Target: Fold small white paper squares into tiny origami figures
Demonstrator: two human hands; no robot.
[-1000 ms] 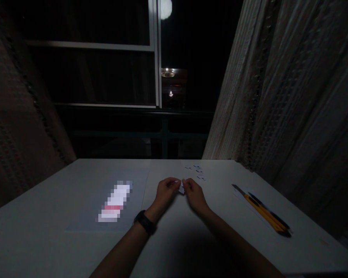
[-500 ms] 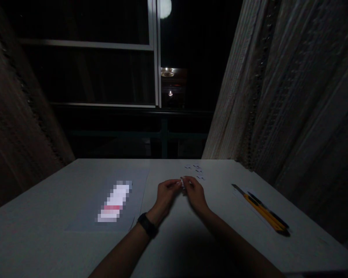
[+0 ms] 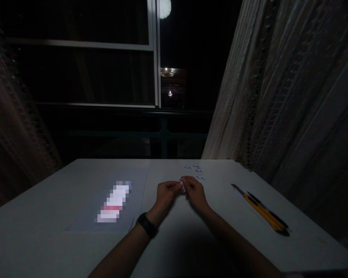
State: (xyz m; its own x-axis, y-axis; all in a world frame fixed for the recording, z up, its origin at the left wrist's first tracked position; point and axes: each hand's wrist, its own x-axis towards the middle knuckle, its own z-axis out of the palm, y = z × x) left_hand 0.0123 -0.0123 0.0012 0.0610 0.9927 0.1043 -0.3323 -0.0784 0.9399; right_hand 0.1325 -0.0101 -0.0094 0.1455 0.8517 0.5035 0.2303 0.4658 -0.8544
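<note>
My left hand point(image 3: 166, 193), with a dark watch point(image 3: 147, 225) on its wrist, pinches a small white piece of paper point(image 3: 182, 185) over the middle of the table. My right hand point(image 3: 195, 192) meets it there, thumb and fingers closed on the same piece. Fingers cover most of the paper, so its shape is hard to make out. Just beyond the hands lie several small white paper pieces point(image 3: 198, 171) with dark marks.
On the right of the white table point(image 3: 174, 251) lie a yellow utility knife point(image 3: 263, 212), its blade showing, and a black pen point(image 3: 266, 209) beside it. Left are paper sheets point(image 3: 84, 218) and a bright pixelated patch point(image 3: 114, 202). Curtains point(image 3: 229, 104) flank a dark window.
Both hands stay in nearly the same place, and the fingers have shifted only slightly on the small paper. Nothing else on the table has moved.
</note>
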